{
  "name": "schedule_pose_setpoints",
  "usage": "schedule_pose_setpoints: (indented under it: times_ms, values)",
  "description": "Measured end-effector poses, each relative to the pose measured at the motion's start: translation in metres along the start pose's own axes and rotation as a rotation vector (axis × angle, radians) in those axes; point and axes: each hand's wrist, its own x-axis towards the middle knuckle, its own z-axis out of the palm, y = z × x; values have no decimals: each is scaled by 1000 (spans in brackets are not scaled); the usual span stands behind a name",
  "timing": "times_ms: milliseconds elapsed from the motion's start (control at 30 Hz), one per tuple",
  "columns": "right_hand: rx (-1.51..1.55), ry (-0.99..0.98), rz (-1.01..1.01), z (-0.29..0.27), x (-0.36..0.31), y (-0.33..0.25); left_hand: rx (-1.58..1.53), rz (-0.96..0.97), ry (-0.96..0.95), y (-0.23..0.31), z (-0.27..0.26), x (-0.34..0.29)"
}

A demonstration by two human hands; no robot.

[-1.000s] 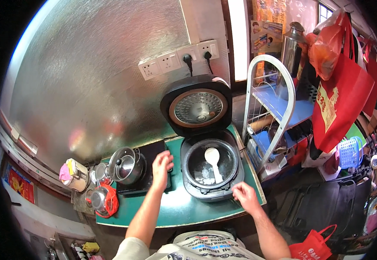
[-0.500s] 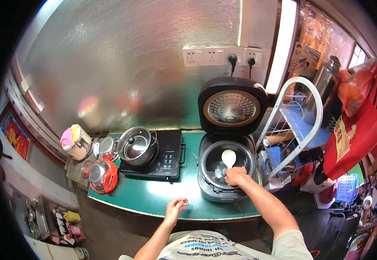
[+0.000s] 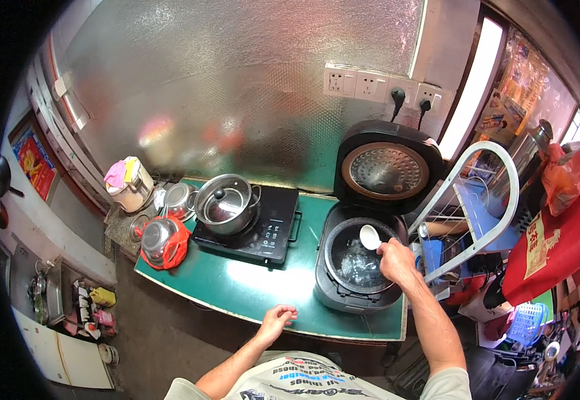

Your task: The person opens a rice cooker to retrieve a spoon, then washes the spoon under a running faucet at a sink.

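My right hand (image 3: 397,260) is closed around the handle of a white rice paddle (image 3: 369,237). The paddle's rounded head is over the dark inner pot (image 3: 333,257) of a rice cooker (image 3: 350,303), near its far right side. Whitish, wet-looking contents (image 3: 362,265) lie at the pot's bottom; what they are I cannot make out. The cooker's lid (image 3: 386,170) is raised. Over the front edge of the green table (image 3: 253,293), my left hand (image 3: 278,323) hangs with fingers loosely extended, touching nothing.
Left of the cooker is a black induction cooktop (image 3: 280,233) bearing a glass-lidded steel pot (image 3: 220,217). A steel bowl (image 3: 160,240) in a red bag stands farther left. A white-framed rack (image 3: 500,160) and red bags (image 3: 556,247) crowd the right. Plugs (image 3: 398,97) sit in wall sockets.
My right hand has moved the rice paddle toward the pot's right side, uncovering more of the whitish contents. The view has shifted; my left hand keeps nearly the same pose.
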Motion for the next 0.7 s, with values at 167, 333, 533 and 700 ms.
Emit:
schedule_pose_setpoints:
  times_ms: [167,333,533,700]
  values:
    - [79,70,-96,-15,-12,8,34,-50,41,-5,-1,-15]
    - [561,48,-22,-11,-20,41,43,-73,78,-12,-12,-27]
    - [1260,-15,258,15,-32,37,80,-131,175,-16,-56,-68]
    - [1475,172,319,27,-42,-11,-11,-124,264,-45,-107,-104]
